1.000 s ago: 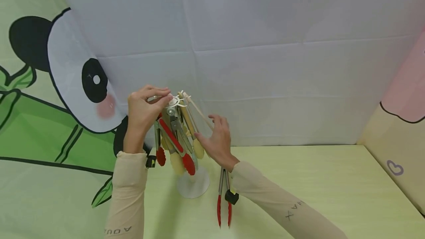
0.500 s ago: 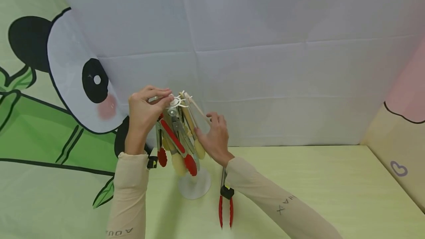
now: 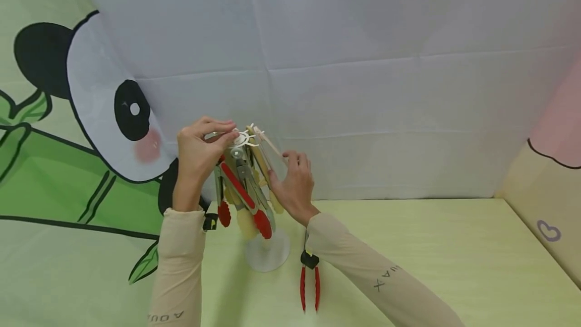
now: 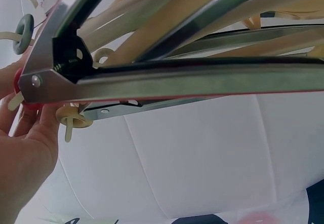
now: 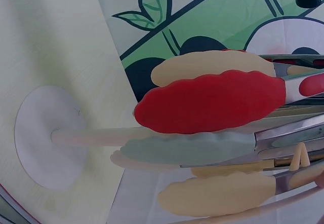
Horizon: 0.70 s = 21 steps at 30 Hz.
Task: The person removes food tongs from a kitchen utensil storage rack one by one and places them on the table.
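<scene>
My left hand (image 3: 195, 155) pinches the top of a white hook stand (image 3: 268, 256), its fingertips at the hub (image 3: 244, 139). Several tongs hang from the hooks around it. Red-tipped tongs (image 3: 239, 185) face the front, and pale yellow ones hang beside and behind them. At the stand's right side, my right hand (image 3: 295, 185) grips pale pinkish tongs (image 3: 271, 143) by their spread legs, thumb on one and fingers on the other. Their upper end is at a hook. In the left wrist view, metal tongs (image 4: 177, 79) hang by a red ring close to my fingers.
Another pair of red-tipped tongs (image 3: 303, 286) lies on the table (image 3: 408, 261), partly behind the right wrist's camera. A white cloth wall (image 3: 363, 115) rises behind the table. A panda-print cloth (image 3: 91, 90) hangs at the left.
My right hand has shifted slightly left and up, with the pale tongs' legs coming a little closer to the stand. My left hand stays at the hub.
</scene>
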Each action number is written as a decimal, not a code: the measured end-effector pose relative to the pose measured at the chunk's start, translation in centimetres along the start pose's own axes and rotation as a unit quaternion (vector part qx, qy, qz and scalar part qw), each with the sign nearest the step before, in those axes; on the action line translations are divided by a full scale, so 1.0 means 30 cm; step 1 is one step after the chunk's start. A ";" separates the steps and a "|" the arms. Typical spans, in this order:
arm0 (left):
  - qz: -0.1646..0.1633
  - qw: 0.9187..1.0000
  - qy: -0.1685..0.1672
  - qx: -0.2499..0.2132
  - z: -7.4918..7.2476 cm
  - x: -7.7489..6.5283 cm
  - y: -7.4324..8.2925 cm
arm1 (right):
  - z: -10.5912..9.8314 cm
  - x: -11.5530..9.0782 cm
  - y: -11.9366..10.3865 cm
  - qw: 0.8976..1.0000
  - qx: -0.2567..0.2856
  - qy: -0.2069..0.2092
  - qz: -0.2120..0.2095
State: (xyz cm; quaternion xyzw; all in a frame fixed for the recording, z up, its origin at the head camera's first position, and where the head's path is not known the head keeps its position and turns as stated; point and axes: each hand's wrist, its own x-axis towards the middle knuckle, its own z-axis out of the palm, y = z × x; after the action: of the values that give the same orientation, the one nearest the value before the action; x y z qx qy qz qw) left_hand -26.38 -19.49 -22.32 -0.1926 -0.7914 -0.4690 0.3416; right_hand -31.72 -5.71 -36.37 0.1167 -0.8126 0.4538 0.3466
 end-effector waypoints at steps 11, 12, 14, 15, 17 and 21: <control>-0.002 1.000 -0.001 -0.005 -0.007 0.001 -0.002 | 0.002 0.002 -0.010 0.999 -0.011 0.013 -0.029; -0.001 1.000 -0.001 -0.007 -0.008 0.001 -0.003 | 0.002 0.003 -0.012 0.999 -0.012 0.013 -0.032; 0.003 1.000 -0.001 -0.010 -0.010 0.001 -0.004 | 0.004 0.004 -0.016 0.999 -0.013 0.013 -0.039; 0.004 1.000 -0.001 -0.012 -0.011 0.001 -0.005 | 0.005 0.005 -0.018 0.999 -0.014 0.013 -0.042; 0.007 1.000 -0.002 -0.012 -0.012 0.000 -0.006 | 0.007 0.006 -0.021 0.999 -0.016 0.016 -0.046; 0.004 1.000 0.000 -0.011 -0.013 -0.004 -0.004 | 0.011 0.008 -0.023 0.998 -0.020 0.021 -0.055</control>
State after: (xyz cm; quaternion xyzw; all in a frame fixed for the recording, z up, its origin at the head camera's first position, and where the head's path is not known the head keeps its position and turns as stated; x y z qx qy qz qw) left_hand -26.23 -19.89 -22.36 -0.1994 -0.7854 -0.4763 0.3414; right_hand -31.70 -6.33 -35.86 0.1445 -0.8062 0.4204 0.3904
